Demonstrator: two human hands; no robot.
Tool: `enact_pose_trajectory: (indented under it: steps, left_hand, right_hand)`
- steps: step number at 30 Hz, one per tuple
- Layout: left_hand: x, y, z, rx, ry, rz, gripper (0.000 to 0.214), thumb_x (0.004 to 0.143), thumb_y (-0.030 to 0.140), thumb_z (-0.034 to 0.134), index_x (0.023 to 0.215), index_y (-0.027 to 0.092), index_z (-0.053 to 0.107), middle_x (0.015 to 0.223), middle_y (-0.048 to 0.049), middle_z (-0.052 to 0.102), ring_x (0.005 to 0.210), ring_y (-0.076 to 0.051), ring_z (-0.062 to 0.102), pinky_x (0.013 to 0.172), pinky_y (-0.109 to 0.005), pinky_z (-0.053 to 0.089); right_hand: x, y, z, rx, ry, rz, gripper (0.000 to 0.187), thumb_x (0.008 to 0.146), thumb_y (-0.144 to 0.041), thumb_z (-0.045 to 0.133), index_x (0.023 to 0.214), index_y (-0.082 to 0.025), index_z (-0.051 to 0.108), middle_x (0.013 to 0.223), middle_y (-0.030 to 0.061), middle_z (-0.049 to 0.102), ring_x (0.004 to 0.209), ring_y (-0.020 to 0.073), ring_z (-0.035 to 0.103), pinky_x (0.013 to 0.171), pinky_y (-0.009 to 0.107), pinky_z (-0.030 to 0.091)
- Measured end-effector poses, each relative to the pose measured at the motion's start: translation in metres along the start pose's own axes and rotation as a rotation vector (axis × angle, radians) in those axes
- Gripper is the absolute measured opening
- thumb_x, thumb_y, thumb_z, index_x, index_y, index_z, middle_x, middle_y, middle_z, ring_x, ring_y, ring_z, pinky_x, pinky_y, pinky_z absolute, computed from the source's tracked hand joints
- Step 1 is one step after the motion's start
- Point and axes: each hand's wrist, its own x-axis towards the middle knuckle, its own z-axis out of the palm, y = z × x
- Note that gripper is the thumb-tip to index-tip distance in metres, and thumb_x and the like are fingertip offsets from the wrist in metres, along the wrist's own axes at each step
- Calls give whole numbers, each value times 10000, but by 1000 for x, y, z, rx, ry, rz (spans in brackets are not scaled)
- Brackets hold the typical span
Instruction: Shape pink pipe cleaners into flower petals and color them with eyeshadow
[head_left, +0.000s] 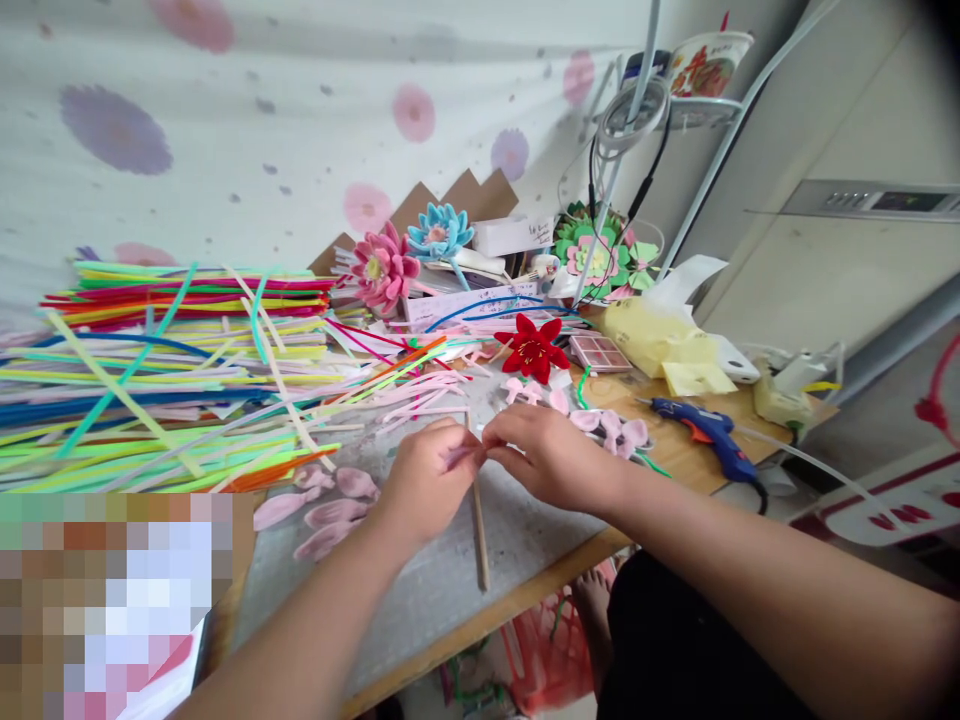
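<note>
Left hand [427,485]: curled over the grey mat [442,590], thumb and fingertips pinched on one end of a small pink piece [459,456].
Right hand [544,455]: comes in from the right, fingertips closed on the other end of the same pink piece; the two hands touch at the fingertips.
Pink piece: held between both hands just above the mat, at the middle of the table; mostly hidden by fingers, so its shape is unclear.
Wooden stick [480,540]: lies on the mat, running from under the meeting fingertips toward the near table edge.
Pink petals [330,505]: several loose ones on the mat, just left of the left hand; more lie beyond the right hand.
Pipe cleaners [150,380]: a large many-coloured heap covering the left of the table.
Red flower [534,347]: finished, lying behind the hands.
Glue gun [712,435]: blue, lying on the bare wood to the right, well apart from the right hand.
Back of table: a pink flower [384,268] and a blue flower [441,232] against the wall.
</note>
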Motion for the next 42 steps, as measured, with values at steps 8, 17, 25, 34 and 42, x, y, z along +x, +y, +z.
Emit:
enact_pose_trajectory:
  steps: [8,17,25,34,42]
  left_hand:
    - [-1,6,0,11,-90,-43,135,778,209,521,670,179,596,675,-1,584,690,-154,545,649,-272,402]
    - [1,-4,3,-411,84,-236,311,740,273,635,1030,168,598,980,-71,677,874,-195,624,766,-305,465]
    - [0,5,1,-440,55,-299,218,764,245,607,957,156,654,840,-41,706,777,-174,647,760,-305,482]
    - [1,9,2,-667,56,-342,181,776,265,610,905,138,612,831,-51,719,759,-177,667,755,-307,499]
    - [0,4,4,-564,126,-334,129,762,273,616,826,166,655,757,-29,727,726,-192,679,737,-311,509]
  right_hand:
    - [6,11,-3,615,-202,385,43,729,-113,566,707,-148,553,628,-21,565,593,106,511,568,220,396]
    - [3,12,-15,400,-6,353,39,753,-131,579,722,-152,570,690,-9,584,647,110,522,613,231,405]
    - [-3,14,-12,261,34,240,30,780,-144,574,757,-161,584,731,1,618,693,121,557,661,243,410]
    - [-2,15,-12,191,43,231,40,789,-144,566,758,-161,585,719,6,622,664,119,552,627,235,396]
    - [0,19,-14,320,30,315,44,764,-141,576,724,-158,570,679,-16,582,635,104,517,598,219,387]
